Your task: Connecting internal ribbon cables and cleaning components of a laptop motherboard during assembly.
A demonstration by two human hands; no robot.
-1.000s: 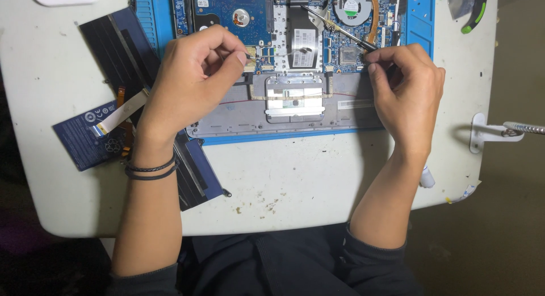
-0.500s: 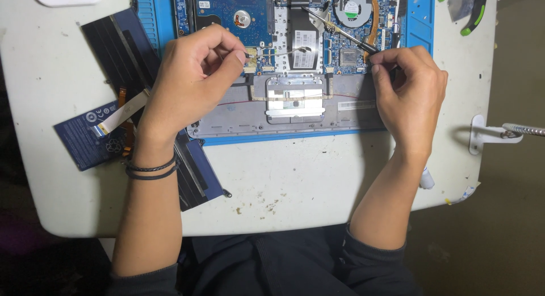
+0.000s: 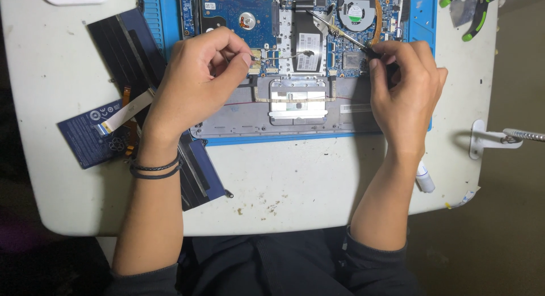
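An open laptop [image 3: 295, 57] lies on a blue mat [image 3: 164, 23] on a white table [image 3: 295, 188], with its inside parts showing. The left hand [image 3: 196, 80] rests on the laptop's left side, its fingers curled and its fingertips pinching a thin wire [image 3: 281, 56]. The right hand [image 3: 406, 91] is on the right side, gripping a thin screwdriver [image 3: 338, 30] whose tip points at the middle near the round fan [image 3: 355, 12]. A dark flat battery [image 3: 122, 46] lies to the left. Green pliers [image 3: 471, 9] sit at the far corner.
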